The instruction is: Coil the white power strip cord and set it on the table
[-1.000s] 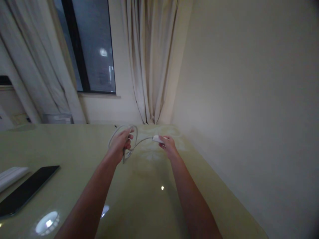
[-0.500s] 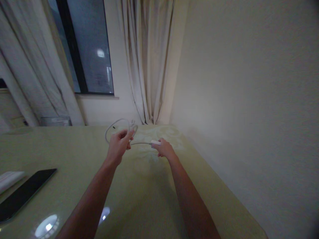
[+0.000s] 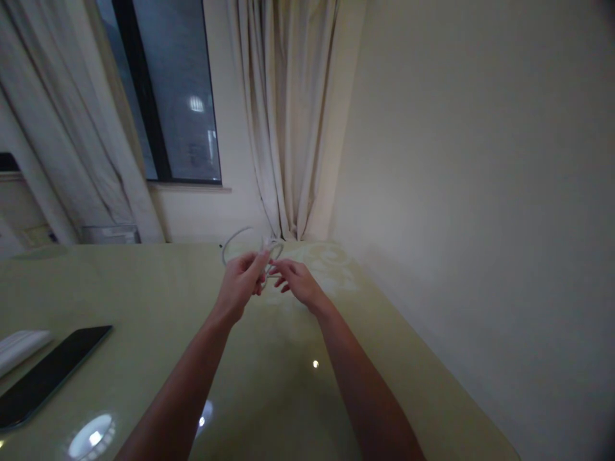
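Observation:
A white cable (image 3: 232, 242) is gathered in loops above the far part of the table, its thicker end blurred near my fingers. My left hand (image 3: 243, 280) is closed around the loops, thumb on top. Right beside it, my right hand (image 3: 298, 282) has its thumb and forefinger at the cable, with the other fingers bent and a little apart. A short stretch of cable shows between the two hands. The white block at the cable's end does not show clearly.
On the glossy greenish table (image 3: 144, 301), a black phone-like slab (image 3: 52, 374) and a white object (image 3: 22, 349) lie at the left. A small dark bit (image 3: 221, 246) sits near the far edge. A wall (image 3: 456, 192) borders the right side; curtains (image 3: 288, 128) hang behind.
My right hand has moved left, close against my left hand, and the white block it held is no longer plainly visible. My left hand and the cable loops have shifted slightly right.

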Available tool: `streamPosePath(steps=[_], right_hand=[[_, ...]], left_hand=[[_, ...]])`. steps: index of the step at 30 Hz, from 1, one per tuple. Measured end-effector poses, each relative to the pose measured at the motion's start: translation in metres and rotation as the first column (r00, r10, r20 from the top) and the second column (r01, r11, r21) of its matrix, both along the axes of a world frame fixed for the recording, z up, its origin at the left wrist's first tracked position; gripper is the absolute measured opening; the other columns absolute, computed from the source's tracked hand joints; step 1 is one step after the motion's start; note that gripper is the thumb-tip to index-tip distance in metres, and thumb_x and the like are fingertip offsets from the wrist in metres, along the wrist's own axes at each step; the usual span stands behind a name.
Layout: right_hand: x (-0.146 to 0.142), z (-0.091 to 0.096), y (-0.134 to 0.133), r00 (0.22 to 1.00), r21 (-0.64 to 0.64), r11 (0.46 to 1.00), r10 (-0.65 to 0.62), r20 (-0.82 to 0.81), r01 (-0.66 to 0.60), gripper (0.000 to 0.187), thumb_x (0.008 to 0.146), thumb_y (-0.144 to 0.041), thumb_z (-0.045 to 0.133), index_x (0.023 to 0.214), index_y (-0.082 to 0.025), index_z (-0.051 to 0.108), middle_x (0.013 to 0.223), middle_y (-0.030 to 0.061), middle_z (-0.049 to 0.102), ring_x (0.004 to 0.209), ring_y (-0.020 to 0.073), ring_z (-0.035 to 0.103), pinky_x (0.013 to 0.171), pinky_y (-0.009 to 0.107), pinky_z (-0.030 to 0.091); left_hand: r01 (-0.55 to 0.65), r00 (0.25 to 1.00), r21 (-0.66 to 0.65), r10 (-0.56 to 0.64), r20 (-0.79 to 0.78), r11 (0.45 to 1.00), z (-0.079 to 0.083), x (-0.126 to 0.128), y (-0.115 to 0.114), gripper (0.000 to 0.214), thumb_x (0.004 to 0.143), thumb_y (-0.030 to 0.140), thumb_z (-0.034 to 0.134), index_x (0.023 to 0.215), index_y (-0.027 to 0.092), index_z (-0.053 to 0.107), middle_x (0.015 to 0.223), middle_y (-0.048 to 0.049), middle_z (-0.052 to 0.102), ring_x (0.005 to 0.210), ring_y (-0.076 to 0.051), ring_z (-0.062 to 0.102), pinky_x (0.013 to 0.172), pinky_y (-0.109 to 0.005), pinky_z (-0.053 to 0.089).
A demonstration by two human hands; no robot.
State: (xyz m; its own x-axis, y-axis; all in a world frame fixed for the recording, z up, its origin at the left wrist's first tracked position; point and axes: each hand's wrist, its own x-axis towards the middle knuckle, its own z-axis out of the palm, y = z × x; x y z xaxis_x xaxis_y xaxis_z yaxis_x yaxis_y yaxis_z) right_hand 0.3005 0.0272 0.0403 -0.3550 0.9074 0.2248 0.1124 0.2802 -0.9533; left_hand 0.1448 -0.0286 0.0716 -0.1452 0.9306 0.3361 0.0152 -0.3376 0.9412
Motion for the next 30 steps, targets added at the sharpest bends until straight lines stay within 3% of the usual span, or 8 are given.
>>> streamPosePath(steps=[2, 5, 10, 15, 18, 23, 26, 30], right_hand=[[-0.007, 0.004, -0.003, 0.931, -0.12, 0.99, 0.026, -0.363, -0.074, 0.038, 0.092, -0.056, 0.067, 0.104, -0.02, 0.074, 0.102, 0.0057, 0.076, 0.076, 0.0144, 0.069, 0.062, 0.024, 0.05], [-0.007, 0.011, -0.008, 0.784, -0.23, 0.964, -0.041, -0.62, -0.131, 0.031, 0.076, -0.04, 0.083, 0.098, -0.019, 0.077, 0.087, 0.0013, 0.074, 0.074, 0.0114, 0.068, 0.06, 0.019, 0.047], [-0.005, 0.02, -0.013, 0.66, -0.352, 0.914, -0.138, -0.738, -0.202, 0.023, 0.072, -0.024, 0.075, 0.094, -0.017, 0.077, 0.087, 0.0023, 0.077, 0.069, 0.0097, 0.064, 0.062, 0.019, 0.05], [-0.006, 0.019, -0.01, 0.75, -0.412, 0.897, -0.161, -0.641, -0.16, 0.018, 0.067, -0.021, 0.072, 0.084, -0.019, 0.067, 0.07, -0.0033, 0.067, 0.051, 0.0064, 0.039, 0.046, 0.017, 0.029], [-0.004, 0.015, -0.012, 0.868, -0.392, 0.906, -0.064, -0.492, -0.156, 0.023, 0.065, -0.022, 0.065, 0.087, -0.019, 0.064, 0.067, -0.0042, 0.063, 0.05, 0.0072, 0.031, 0.047, 0.02, 0.021], [0.002, 0.021, -0.019, 0.956, -0.297, 0.924, 0.172, -0.238, -0.24, 0.029, 0.064, -0.025, 0.053, 0.088, -0.018, 0.066, 0.06, -0.0043, 0.052, 0.052, 0.0104, 0.032, 0.052, 0.025, 0.019], [0.005, 0.029, -0.021, 0.944, -0.191, 0.96, 0.141, -0.299, -0.204, 0.031, 0.065, -0.028, 0.053, 0.09, -0.017, 0.068, 0.06, -0.0049, 0.048, 0.053, 0.011, 0.029, 0.052, 0.026, 0.019], [0.007, 0.038, -0.022, 0.883, -0.096, 0.99, 0.045, -0.468, -0.101, 0.027, 0.069, -0.029, 0.058, 0.091, -0.018, 0.07, 0.065, -0.0037, 0.054, 0.054, 0.0101, 0.028, 0.051, 0.025, 0.024]], left_hand=[[0.068, 0.996, -0.005, -0.068, -0.062, 0.998, 0.001, 0.005, -0.003, 0.05, 0.089, 0.065, 0.068, 0.073, 0.018, 0.063, 0.051, 0.0051, 0.049, 0.039, -0.008, 0.043, 0.037, -0.02, 0.034], [0.113, 0.987, -0.014, -0.114, -0.117, 0.993, 0.002, 0.008, -0.004, 0.051, 0.088, 0.067, 0.067, 0.076, 0.018, 0.064, 0.053, 0.0047, 0.051, 0.04, -0.009, 0.046, 0.038, -0.021, 0.035], [0.144, 0.956, 0.004, -0.138, -0.258, 0.99, 0.0, 0.004, 0.0, 0.051, 0.087, 0.065, 0.067, 0.068, 0.018, 0.06, 0.056, 0.0015, 0.056, 0.048, -0.012, 0.052, 0.045, -0.023, 0.039], [-0.149, 0.905, 0.172, 0.204, -0.374, 0.974, -0.004, 0.006, 0.004, 0.051, 0.09, 0.059, 0.065, 0.059, 0.02, 0.053, 0.052, 0.0028, 0.047, 0.049, -0.012, 0.049, 0.045, -0.023, 0.033], [-0.276, 0.924, 0.152, 0.306, -0.229, 0.949, -0.006, 0.004, 0.008, 0.046, 0.091, 0.057, 0.063, 0.065, 0.021, 0.056, 0.054, 0.0043, 0.046, 0.047, -0.013, 0.052, 0.043, -0.024, 0.035], [-0.35, 0.881, -0.029, 0.34, 0.329, 0.936, -0.005, -0.018, 0.018, 0.039, 0.091, 0.052, 0.066, 0.072, 0.022, 0.05, 0.056, 0.009, 0.04, 0.042, -0.008, 0.037, 0.042, -0.02, 0.035], [-0.242, 0.82, -0.151, 0.286, 0.496, 0.958, -0.003, -0.034, 0.023, 0.029, 0.093, 0.037, 0.065, 0.076, 0.022, 0.046, 0.059, 0.0096, 0.043, 0.041, -0.005, 0.033, 0.041, -0.017, 0.032], [-0.172, 0.83, -0.244, 0.274, 0.486, 0.954, -0.005, -0.05, 0.028, 0.019, 0.089, 0.021, 0.061, 0.075, 0.02, 0.048, 0.06, 0.0071, 0.05, 0.044, -0.006, 0.043, 0.047, -0.018, 0.041]])
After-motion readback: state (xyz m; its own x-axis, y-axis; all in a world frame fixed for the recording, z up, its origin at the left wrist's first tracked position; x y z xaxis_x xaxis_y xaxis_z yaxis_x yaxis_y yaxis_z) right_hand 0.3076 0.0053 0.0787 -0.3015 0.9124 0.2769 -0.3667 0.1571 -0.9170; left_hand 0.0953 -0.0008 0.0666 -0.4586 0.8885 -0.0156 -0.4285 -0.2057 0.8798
